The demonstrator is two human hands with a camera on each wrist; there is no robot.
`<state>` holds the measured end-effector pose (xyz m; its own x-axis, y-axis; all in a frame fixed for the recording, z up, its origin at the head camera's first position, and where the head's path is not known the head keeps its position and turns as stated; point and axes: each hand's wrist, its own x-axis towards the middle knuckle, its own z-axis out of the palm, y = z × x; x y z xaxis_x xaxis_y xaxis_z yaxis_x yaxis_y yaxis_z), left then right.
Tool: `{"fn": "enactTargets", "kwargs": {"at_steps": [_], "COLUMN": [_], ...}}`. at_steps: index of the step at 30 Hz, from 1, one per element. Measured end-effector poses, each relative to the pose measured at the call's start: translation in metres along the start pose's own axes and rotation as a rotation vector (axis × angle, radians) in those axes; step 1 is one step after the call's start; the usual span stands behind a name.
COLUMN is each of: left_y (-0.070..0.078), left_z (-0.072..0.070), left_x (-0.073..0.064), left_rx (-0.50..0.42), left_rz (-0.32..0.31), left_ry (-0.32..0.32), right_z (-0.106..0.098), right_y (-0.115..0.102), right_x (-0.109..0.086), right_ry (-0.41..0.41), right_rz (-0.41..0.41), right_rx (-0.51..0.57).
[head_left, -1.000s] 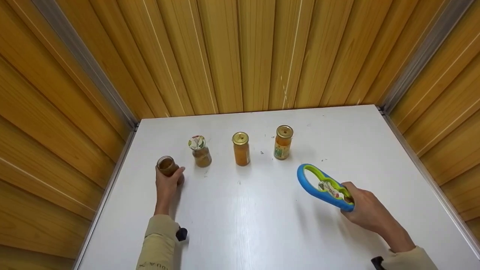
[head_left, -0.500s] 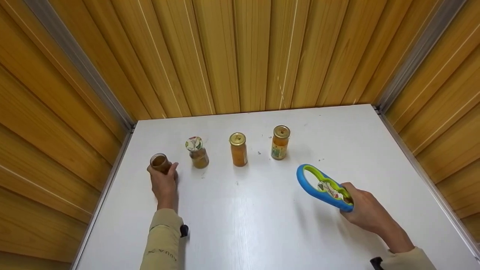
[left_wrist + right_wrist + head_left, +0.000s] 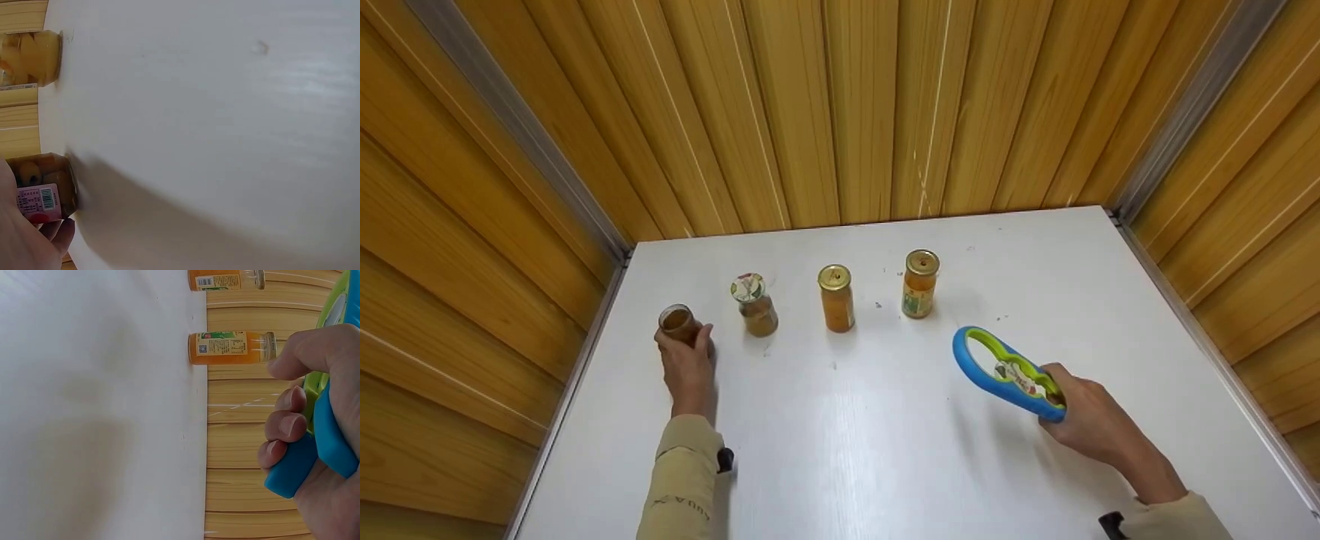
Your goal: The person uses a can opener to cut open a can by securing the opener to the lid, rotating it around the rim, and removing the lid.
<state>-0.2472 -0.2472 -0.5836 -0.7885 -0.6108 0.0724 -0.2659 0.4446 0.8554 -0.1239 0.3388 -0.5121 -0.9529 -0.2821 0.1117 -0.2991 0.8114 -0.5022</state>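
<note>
My left hand (image 3: 688,373) grips an open glass jar (image 3: 679,324) with brown contents at the table's left. Its pink label with a barcode shows in the left wrist view, and the jar's base is at the tabletop. My right hand (image 3: 1099,420) holds a blue and green jar opener (image 3: 976,377) above the table on the right. A patterned jar lid (image 3: 1020,377) sits inside the opener's green inner edge. In the right wrist view, the fingers (image 3: 289,426) curl round the opener's blue handle (image 3: 336,433).
A jar with a patterned lid (image 3: 748,287) stands just right of the held jar. Farther right are two orange jars with gold lids, a middle jar (image 3: 838,307) and a right jar (image 3: 919,292). Wood-panelled walls (image 3: 862,112) enclose the white table (image 3: 840,435) at the back and sides.
My left hand has shifted the open jar slightly left and back, away from the patterned-lid jar, then stays nearly still. My right hand keeps holding the opener in place. The head view shifted slightly.
</note>
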Motion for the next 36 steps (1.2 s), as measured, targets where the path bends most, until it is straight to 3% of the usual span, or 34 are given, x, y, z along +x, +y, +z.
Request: {"fn": "enactTargets", "kwargs": {"at_steps": [7,15,22,28,36], "left_y": [0.001,0.003,0.014,0.027,0.041], "left_z": [-0.012,-0.022,-0.04,-0.057,-0.065], "left_x": [0.001,0.002,-0.011,-0.026,-0.054], "left_rx": [-0.089,-0.145,-0.08,-0.059,-0.14], "left_rz": [-0.052,-0.093,-0.134,-0.187,-0.134], "left_ry": [-0.124,-0.219,-0.355,-0.426,-0.476], "right_z": [0.001,0.001,0.004,0.006,0.007], "right_y": [-0.002,-0.002,-0.005,-0.012,-0.019], "right_x": [0.0,0.001,0.004,0.007,0.012], "right_ry": [-0.012,0.001,0.064,0.028,0.01], "right_rz": [0.009,0.006,-0.059,-0.044,-0.034], "right_rx": [0.003,0.007,-0.011,0.014,0.019]}}
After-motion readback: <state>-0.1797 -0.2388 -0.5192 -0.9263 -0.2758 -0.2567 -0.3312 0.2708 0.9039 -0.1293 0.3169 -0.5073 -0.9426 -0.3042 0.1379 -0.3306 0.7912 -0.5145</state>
